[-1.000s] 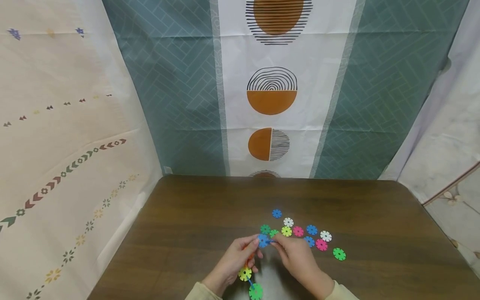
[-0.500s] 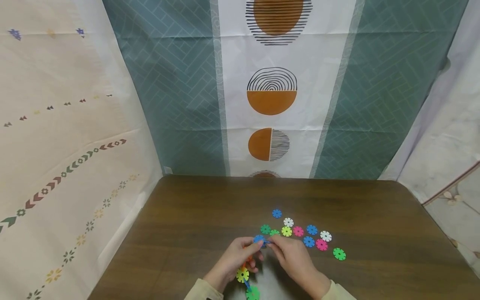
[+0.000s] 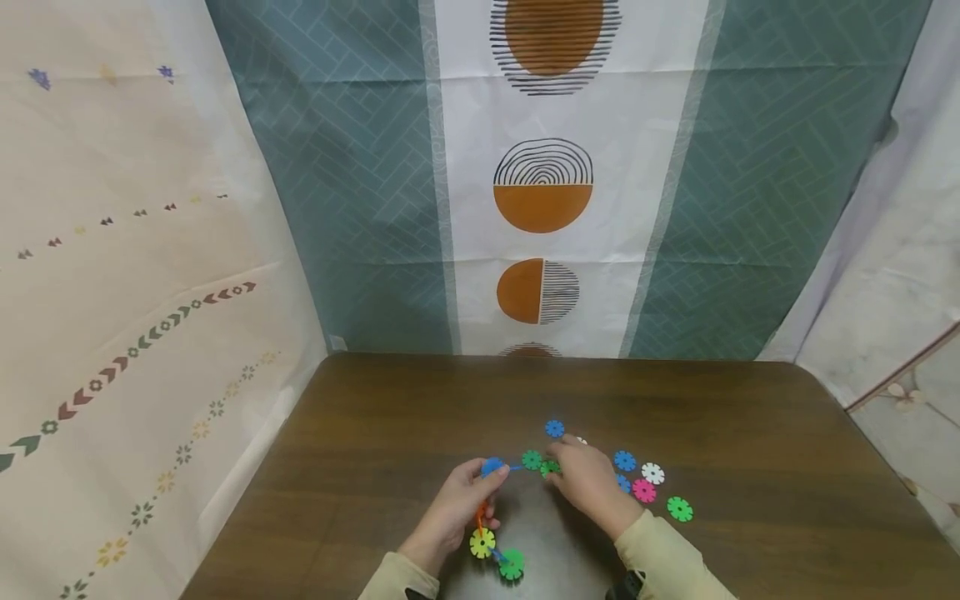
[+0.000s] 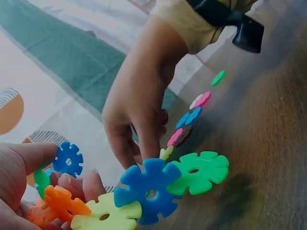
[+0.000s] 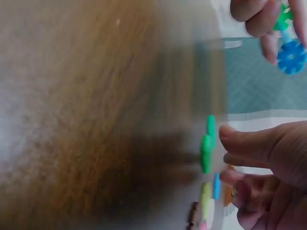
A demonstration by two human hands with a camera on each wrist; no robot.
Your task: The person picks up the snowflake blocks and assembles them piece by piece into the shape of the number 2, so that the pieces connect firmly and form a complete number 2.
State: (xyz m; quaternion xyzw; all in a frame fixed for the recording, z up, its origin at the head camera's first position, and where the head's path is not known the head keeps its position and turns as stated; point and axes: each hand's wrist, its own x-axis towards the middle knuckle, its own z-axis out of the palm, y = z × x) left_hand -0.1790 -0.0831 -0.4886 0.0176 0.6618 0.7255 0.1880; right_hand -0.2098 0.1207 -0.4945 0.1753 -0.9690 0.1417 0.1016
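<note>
At left, in the left hand [image 3: 452, 510]: blue disc [image 3: 492, 466], pinched by thumb and fingers, upper end of a linked chain. Downward from there, toward the person, long axis then kinked right: orange discs [image 4: 67, 203], yellow disc [image 3: 482, 538], second blue disc [image 4: 143, 184], green end disc [image 3: 513, 567]. Notched rims, centre holes, slotted together. Just right of the chain's upper end: two loose green discs [image 3: 532, 459], flat on the table [image 3: 405, 433], nearer the right hand [image 3: 590, 477]. Bent down there, thumb slightly apart, nothing visibly pinched. Close below those fingers: loose yellow disc [image 4: 166, 153]; contact, cannot tell. Farther right: white disc [image 3: 653, 473], pink disc [image 3: 644, 492], bright green disc [image 3: 680, 509].
</note>
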